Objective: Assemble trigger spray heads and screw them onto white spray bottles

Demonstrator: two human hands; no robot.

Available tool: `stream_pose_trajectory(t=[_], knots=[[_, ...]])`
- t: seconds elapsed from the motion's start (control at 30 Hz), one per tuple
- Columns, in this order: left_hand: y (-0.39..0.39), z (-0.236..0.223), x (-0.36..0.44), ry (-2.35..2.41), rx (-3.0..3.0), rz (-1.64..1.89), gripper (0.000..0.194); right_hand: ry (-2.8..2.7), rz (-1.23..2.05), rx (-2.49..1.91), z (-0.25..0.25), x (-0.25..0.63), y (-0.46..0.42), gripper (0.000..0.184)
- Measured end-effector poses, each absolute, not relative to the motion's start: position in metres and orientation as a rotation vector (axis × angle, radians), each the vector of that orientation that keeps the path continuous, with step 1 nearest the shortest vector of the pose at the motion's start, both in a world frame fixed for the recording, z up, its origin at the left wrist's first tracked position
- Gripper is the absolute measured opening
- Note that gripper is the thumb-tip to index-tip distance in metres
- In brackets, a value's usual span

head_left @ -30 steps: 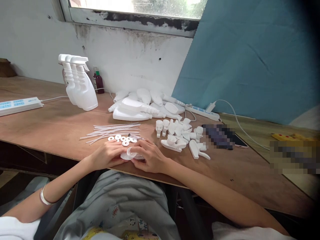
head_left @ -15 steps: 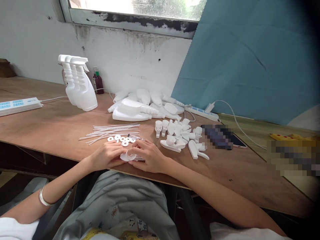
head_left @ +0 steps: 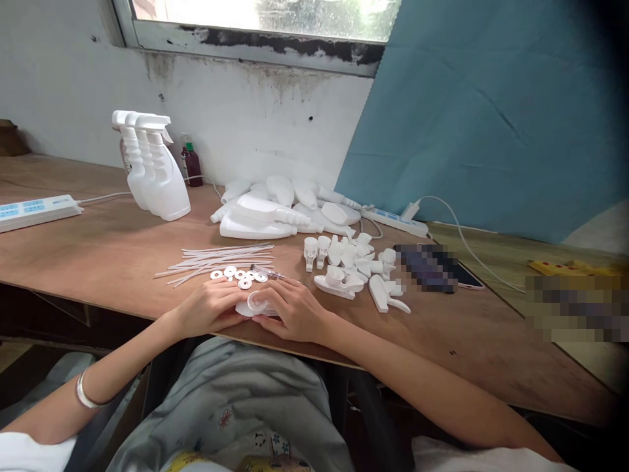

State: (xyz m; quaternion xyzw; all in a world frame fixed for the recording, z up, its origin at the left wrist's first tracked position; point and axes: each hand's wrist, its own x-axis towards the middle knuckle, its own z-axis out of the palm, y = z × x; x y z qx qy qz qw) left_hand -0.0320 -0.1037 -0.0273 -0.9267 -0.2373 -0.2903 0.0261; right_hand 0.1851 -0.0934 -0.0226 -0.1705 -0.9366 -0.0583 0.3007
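At the table's front edge, a white plastic spray trigger head (head_left: pixel 248 305) lies between my two hands. My left hand (head_left: pixel 212 308) grips its left end, with the fingers curled. Around the right side of the same piece closes my right hand (head_left: pixel 297 311), thumb low and index finger over the round collar. Much of the piece is hidden by the fingers. Just beyond the hands lie several white ring washers (head_left: pixel 245 284) and a thin, clear part with a dark tip (head_left: pixel 265 271). Behind the washers is a loose bunch of thin white dip tubes (head_left: pixel 211 262).
White trigger heads (head_left: pixel 339 280) are heaped to the right, near a phone (head_left: pixel 466 276). Empty-looking white bottles (head_left: pixel 258 223) lie piled at the back. Several assembled spray bottles (head_left: pixel 171 183) stand at left, beside a dark bottle (head_left: pixel 192 160). Power strips (head_left: pixel 42 211) sit on the table.
My right fingers have shifted slightly over the trigger head, and more of the thin clear part shows beyond them. My left hand stays almost still.
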Motion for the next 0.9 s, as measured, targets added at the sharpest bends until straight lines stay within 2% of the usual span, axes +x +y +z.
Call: stream_pose_trajectory(t=[0.23,0.57,0.9], knots=[[-0.1050,-0.0261,-0.0312,-0.722,-2.882,-0.890,0.015,-2.451,-0.115,-0.480,-0.0217,0.1831,-0.0949,0.021],[-0.1030,-0.0279,-0.0318,-0.708,-2.880,-0.895,0.014,-2.429,-0.386,-0.484,-0.0217,0.1823,-0.0971,0.021],[-0.1049,-0.0258,-0.0319,-0.743,-2.911,-0.891,0.013,-2.384,-0.224,-0.504,-0.0233,0.1820,-0.0971,0.021]])
